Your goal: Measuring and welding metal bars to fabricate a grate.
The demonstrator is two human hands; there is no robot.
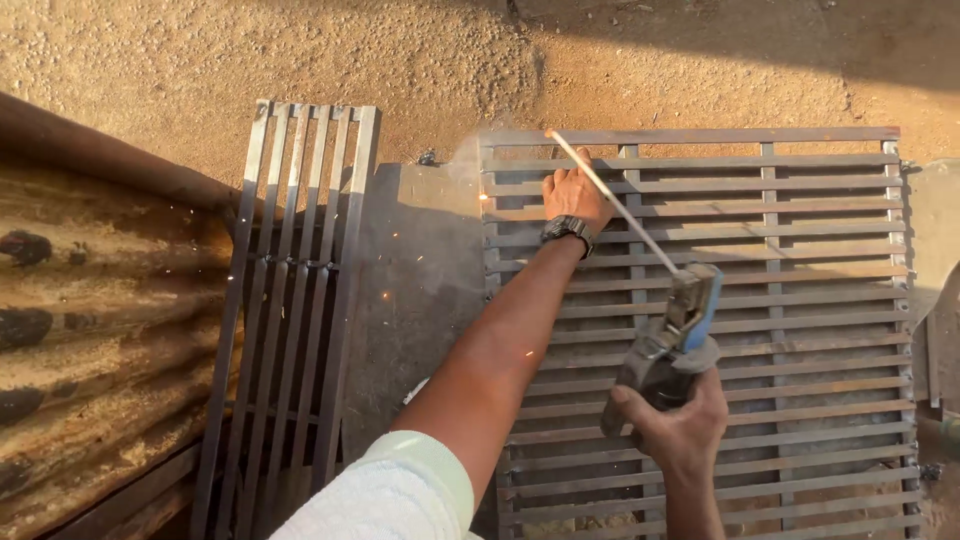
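Observation:
My left hand [572,194], with a dark wristwatch [566,228] on the wrist, rests on the upper slats of a large steel grille [800,300] lying flat. My right hand [680,425] grips a welding electrode holder [672,335] with a blue and grey clamp. A long thin welding rod [610,200] sticks up and left from it, its tip near the grille's top bar beside my left hand. Small sparks [484,196] glow at the grille's left edge, with faint smoke above.
A narrower steel grate [290,300] lies to the left on a dark metal sheet [420,280]. Rusty corrugated sheet [90,330] fills the far left. Sandy ground [400,60] runs along the top.

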